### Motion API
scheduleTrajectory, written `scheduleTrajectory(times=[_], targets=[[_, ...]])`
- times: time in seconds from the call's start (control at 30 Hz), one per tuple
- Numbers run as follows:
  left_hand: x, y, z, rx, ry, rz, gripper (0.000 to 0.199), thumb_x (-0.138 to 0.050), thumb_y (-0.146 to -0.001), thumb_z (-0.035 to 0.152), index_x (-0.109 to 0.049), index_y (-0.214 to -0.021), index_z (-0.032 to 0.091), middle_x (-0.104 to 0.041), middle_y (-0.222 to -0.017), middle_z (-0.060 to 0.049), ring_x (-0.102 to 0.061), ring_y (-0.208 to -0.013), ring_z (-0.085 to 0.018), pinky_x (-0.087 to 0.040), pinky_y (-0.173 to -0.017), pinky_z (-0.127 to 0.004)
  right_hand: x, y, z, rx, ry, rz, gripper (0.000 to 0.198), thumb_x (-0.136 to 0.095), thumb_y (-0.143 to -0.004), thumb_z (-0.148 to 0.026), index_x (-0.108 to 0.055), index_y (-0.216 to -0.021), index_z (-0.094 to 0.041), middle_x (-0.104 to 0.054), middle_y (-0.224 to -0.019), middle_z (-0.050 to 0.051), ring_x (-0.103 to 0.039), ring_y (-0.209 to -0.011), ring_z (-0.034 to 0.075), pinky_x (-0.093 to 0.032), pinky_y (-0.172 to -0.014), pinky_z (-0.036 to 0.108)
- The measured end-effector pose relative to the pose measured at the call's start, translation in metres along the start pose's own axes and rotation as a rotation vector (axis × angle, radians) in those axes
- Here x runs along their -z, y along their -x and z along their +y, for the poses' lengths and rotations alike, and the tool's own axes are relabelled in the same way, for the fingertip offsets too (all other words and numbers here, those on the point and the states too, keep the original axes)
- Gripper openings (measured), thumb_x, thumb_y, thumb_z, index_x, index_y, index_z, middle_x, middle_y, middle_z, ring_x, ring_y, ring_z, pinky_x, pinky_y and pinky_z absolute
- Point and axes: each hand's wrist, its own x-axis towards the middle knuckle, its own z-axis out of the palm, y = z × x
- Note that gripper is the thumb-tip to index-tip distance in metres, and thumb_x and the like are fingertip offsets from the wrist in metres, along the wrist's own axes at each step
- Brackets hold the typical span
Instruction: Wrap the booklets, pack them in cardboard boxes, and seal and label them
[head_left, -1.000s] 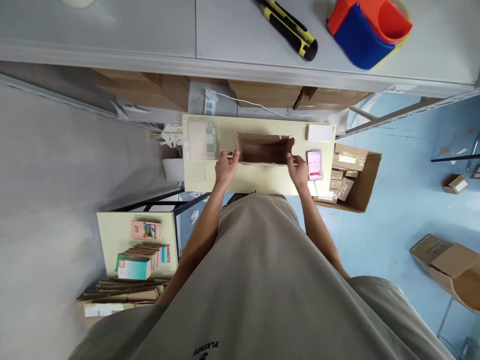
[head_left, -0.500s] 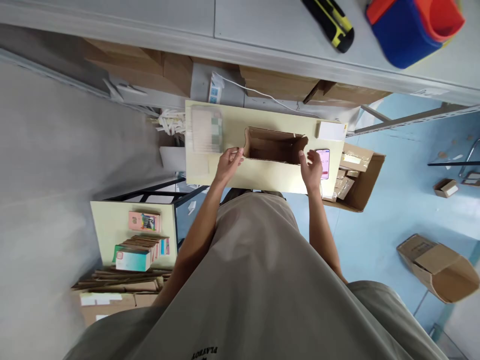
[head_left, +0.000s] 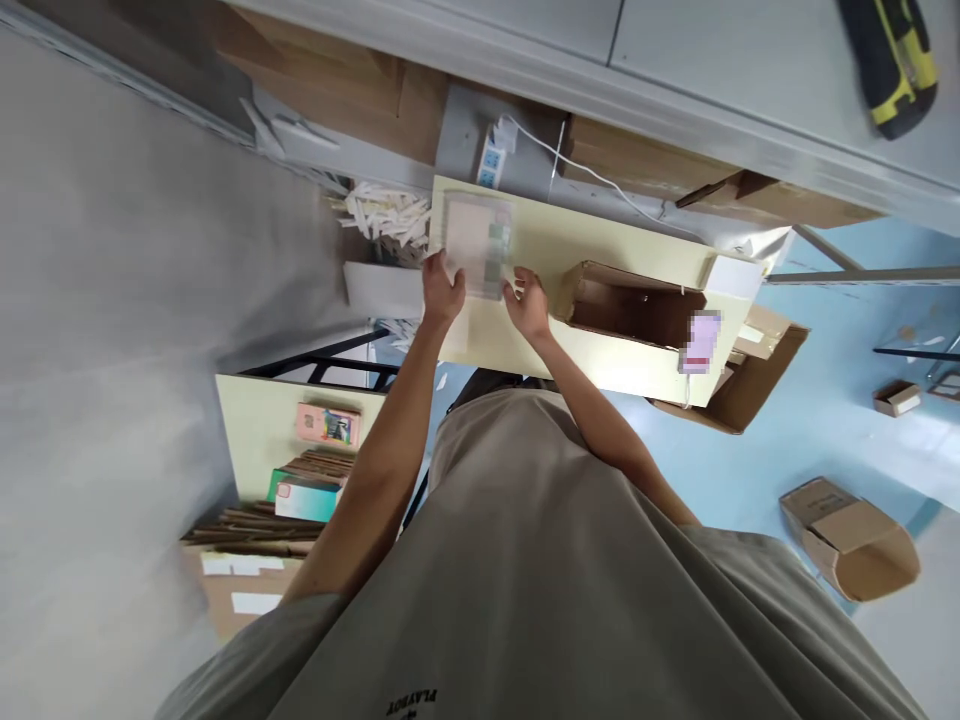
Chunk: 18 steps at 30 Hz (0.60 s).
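Fingers (head_left: 433,264) parted, the left hand (head_left: 442,294) and right hand (head_left: 530,308) flank a see-through packet (head_left: 480,240) on the table (head_left: 541,250) in the head view, apparently to reach both sides; contact is unclear. Open cardboard box (head_left: 630,303) sits mouth-up alongside.

**Our worktable (head_left: 615,365), clocked from the open carton (head_left: 619,317)**

On the worktable we find a plastic packet (head_left: 476,235) at 10 o'clock, a phone (head_left: 703,342) beside the carton at 4, and a flat box (head_left: 731,277) between 2 and 3. Behind, a power strip (head_left: 491,165) lies between 10 and 11; a cutter (head_left: 896,65) lies on the shelf (head_left: 712,50) between 1 and 2. We have a side table (head_left: 259,425) bearing boxes (head_left: 328,424) at 8.
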Motion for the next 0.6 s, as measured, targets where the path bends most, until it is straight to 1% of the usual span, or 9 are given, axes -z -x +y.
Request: scheduleTrajectory(times=[0.03, 0.07, 0.17, 0.23, 0.3, 0.37, 0.47, 0.53, 0.6], targets=[[-0.002, -0.005, -0.003, -0.005, 0.012, -0.015, 0.067, -0.091, -0.095, 0.051, -0.068, -0.148, 0.018, -0.061, -0.165, -0.026, -0.05, -0.17, -0.043, -0.031, -0.148, -0.058, -0.011, -0.019, 0.005, -0.096, -0.016, 0.024, 0.045, -0.076, -0.11, -0.051, -0.066, -0.14, -0.021, -0.071, -0.152, 0.021, -0.075, -0.137, 0.032, -0.062, -0.124, 0.051], [-0.004, -0.009, -0.006, -0.005, 0.024, -0.028, 0.067, -0.092, -0.094, 0.049, -0.068, -0.147, 0.018, -0.061, -0.165, -0.026, -0.048, -0.17, -0.043, -0.029, -0.149, -0.059, -0.02, -0.034, 0.009, -0.15, -0.026, 0.037, 0.041, -0.077, -0.108, -0.046, -0.065, -0.138, -0.019, -0.073, -0.147, 0.02, -0.076, -0.132, 0.03, -0.062, -0.123, 0.052], [-0.008, -0.016, -0.015, 0.01, 0.037, -0.066, 0.063, -0.093, -0.091, 0.045, -0.071, -0.143, 0.018, -0.063, -0.159, -0.027, -0.047, -0.17, -0.045, -0.026, -0.151, -0.061, -0.03, -0.063, 0.013, -0.222, -0.054, 0.04, 0.028, -0.078, -0.107, -0.044, -0.066, -0.12, -0.023, -0.078, -0.112, 0.008, -0.076, -0.109, 0.025, -0.066, -0.113, 0.049], [-0.008, -0.019, -0.019, 0.03, 0.038, -0.098, 0.06, -0.092, -0.091, 0.042, -0.072, -0.142, 0.017, -0.065, -0.157, -0.026, -0.048, -0.17, -0.045, -0.027, -0.15, -0.061, -0.031, -0.071, 0.012, -0.238, -0.075, 0.023, 0.028, -0.081, -0.105, -0.048, -0.063, -0.1, -0.027, -0.068, -0.087, 0.0, -0.072, -0.096, 0.023, -0.067, -0.101, 0.044], [-0.007, -0.023, -0.021, 0.064, 0.041, -0.133, 0.06, -0.09, -0.092, 0.038, -0.072, -0.145, 0.017, -0.066, -0.158, -0.026, -0.05, -0.17, -0.044, -0.03, -0.149, -0.06, -0.032, -0.074, 0.011, -0.232, -0.104, 0.0, 0.039, -0.085, -0.101, -0.05, -0.056, -0.086, -0.029, -0.056, -0.076, -0.004, -0.066, -0.088, 0.021, -0.064, -0.092, 0.039], [-0.005, -0.027, -0.019, 0.111, 0.029, -0.158, 0.062, -0.088, -0.091, 0.034, -0.071, -0.148, 0.015, -0.064, -0.162, -0.027, -0.051, -0.17, -0.044, -0.032, -0.149, -0.057, -0.035, -0.075, 0.007, -0.219, -0.128, -0.009, 0.045, -0.087, -0.099, -0.051, -0.051, -0.082, -0.03, -0.052, -0.075, -0.005, -0.061, -0.085, 0.02, -0.062, -0.088, 0.036], [-0.001, -0.027, -0.009, 0.171, 0.017, -0.159, 0.064, -0.085, -0.09, 0.028, -0.07, -0.15, 0.013, -0.062, -0.167, -0.028, -0.051, -0.171, -0.042, -0.033, -0.149, -0.054, -0.046, -0.075, -0.007, -0.202, -0.137, 0.016, 0.045, -0.086, -0.1, -0.054, -0.047, -0.091, -0.032, -0.054, -0.081, -0.005, -0.059, -0.084, 0.018, -0.061, -0.087, 0.035], [0.002, -0.023, -0.001, 0.209, 0.057, -0.127, 0.062, -0.083, -0.09, 0.028, -0.071, -0.149, 0.014, -0.065, -0.167, -0.026, -0.053, -0.17, -0.04, -0.034, -0.148, -0.054, -0.053, -0.071, -0.02, -0.175, -0.134, 0.026, 0.047, -0.088, -0.099, -0.05, -0.045, -0.097, -0.032, -0.055, -0.085, -0.005, -0.06, -0.086, 0.018, -0.062, -0.09, 0.035], [0.005, -0.016, 0.008, 0.245, 0.105, -0.103, 0.051, -0.079, -0.094, 0.031, -0.074, -0.143, 0.017, -0.072, -0.16, -0.022, -0.061, -0.162, -0.038, -0.041, -0.145, -0.057, -0.055, -0.064, -0.035, -0.121, -0.104, 0.023, 0.049, -0.091, -0.097, -0.044, -0.044, -0.099, -0.032, -0.057, -0.089, -0.005, -0.062, -0.089, 0.018, -0.063, -0.097, 0.038]])
